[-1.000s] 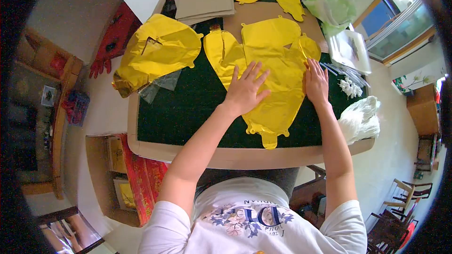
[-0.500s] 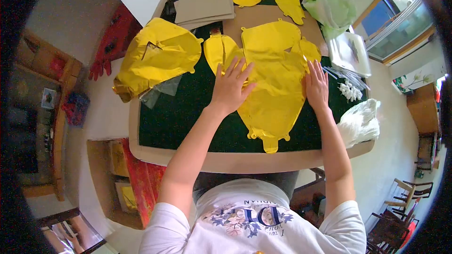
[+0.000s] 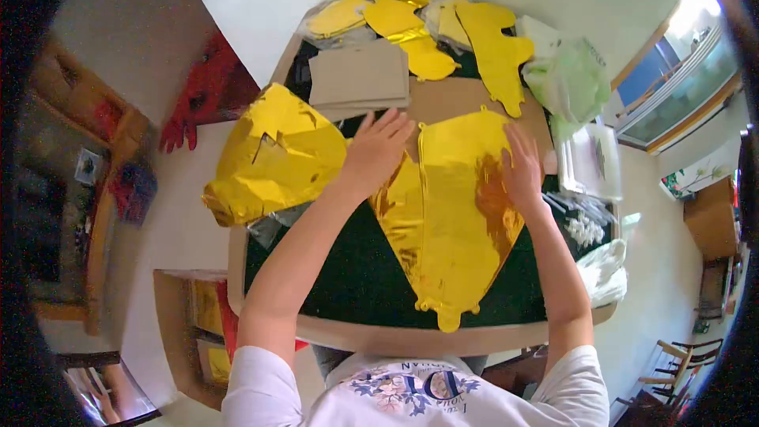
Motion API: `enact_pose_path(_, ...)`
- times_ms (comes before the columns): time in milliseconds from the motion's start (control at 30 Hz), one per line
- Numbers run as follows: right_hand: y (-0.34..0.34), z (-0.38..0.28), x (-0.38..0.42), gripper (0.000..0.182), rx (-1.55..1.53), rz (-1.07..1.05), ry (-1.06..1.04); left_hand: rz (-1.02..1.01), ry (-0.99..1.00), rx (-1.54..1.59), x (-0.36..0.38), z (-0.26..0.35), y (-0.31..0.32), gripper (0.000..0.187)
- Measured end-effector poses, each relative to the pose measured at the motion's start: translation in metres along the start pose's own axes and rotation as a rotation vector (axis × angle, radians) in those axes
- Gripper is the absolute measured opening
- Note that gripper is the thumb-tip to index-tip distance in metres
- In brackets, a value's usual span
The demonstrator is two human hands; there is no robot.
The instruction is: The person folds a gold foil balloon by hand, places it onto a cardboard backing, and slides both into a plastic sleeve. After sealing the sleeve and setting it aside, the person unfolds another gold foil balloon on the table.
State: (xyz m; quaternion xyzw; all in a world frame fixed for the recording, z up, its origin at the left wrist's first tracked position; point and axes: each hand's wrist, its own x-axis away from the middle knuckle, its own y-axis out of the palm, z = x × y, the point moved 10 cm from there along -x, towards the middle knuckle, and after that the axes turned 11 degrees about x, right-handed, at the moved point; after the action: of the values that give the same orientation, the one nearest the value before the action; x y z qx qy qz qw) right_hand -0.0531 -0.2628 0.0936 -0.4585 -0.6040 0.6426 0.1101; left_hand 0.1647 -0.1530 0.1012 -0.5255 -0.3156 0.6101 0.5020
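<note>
A flat, uninflated gold foil balloon lies on the dark green tabletop in front of me, its narrow tabbed end toward me. My left hand is at its upper left side, fingers stretched out, partly covering a side part of the foil. Along the upper right edge rests my right hand, with its fingers extended and flat. Neither hand grips anything. To the left lies a second, crumpled gold foil balloon with a tear-like opening, my left forearm close by its right edge.
Grey cardboard sheets are stacked at the back left. More gold foil pieces lie along the far edge. On the right are a pale green plastic bag, a clear packet, small white pieces and a white bag.
The view has shifted, so the table sits lower in frame. Both hands have moved farther up the balloon, and its side parts now look folded or covered, with shinier foil showing.
</note>
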Motion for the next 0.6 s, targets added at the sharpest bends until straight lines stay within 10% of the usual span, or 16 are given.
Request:
enact_pose_path(267,0.111,0.002,-0.12,0.048,0.024,-0.345,0.01,-0.042,0.005,0.132,-0.145,-0.04,0.073,0.02)
enact_pose_path(467,0.119,0.006,-0.148,0.035,-0.008,0.07,-0.198,-0.061,-0.116,0.047,-0.21,-0.056,0.1,0.017)
enact_pose_path(600,0.13,0.008,-0.163,0.035,-0.063,-0.022,-0.174,-0.075,-0.156,0.04,-0.223,-0.066,0.117,0.015)
